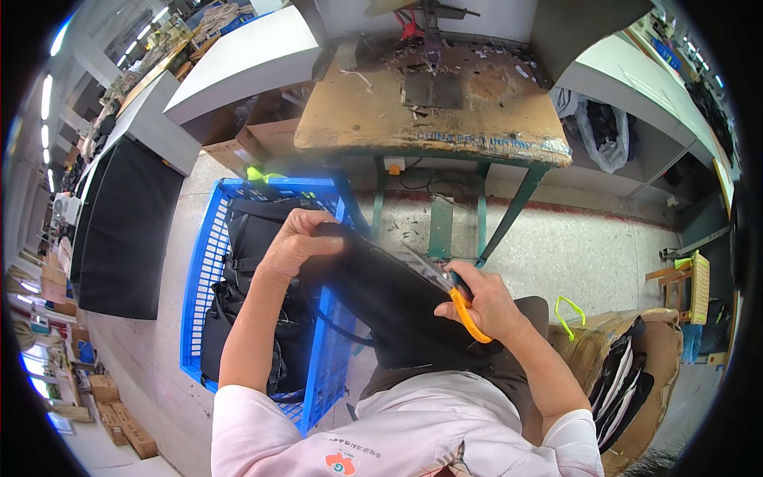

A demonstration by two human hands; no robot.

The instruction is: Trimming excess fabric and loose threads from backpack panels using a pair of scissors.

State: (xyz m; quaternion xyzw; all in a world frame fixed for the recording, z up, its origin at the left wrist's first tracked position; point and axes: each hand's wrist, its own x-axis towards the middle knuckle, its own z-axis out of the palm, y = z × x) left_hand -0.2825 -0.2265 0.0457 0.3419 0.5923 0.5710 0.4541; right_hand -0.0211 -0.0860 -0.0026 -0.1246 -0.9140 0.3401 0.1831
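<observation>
Across my lap lies a black fabric piece (397, 298), its upper end raised in my left hand (300, 245). The left thumb and fingers pinch that end. My right hand (489, 306) is closed round scissors (461, 310) with orange handles. Their metal blades point up and left, along the fabric's far edge; whether they touch it I cannot tell. A thin black strap (342, 327) hangs from the fabric's left side, beside the blue crate.
A blue plastic crate (199, 278) with black bags (258, 262) stands at my left. Ahead is a worn wooden workbench (358, 111) with scraps and a machine on it. At my right, a cardboard box (588, 346) holds black and white pieces (624, 389).
</observation>
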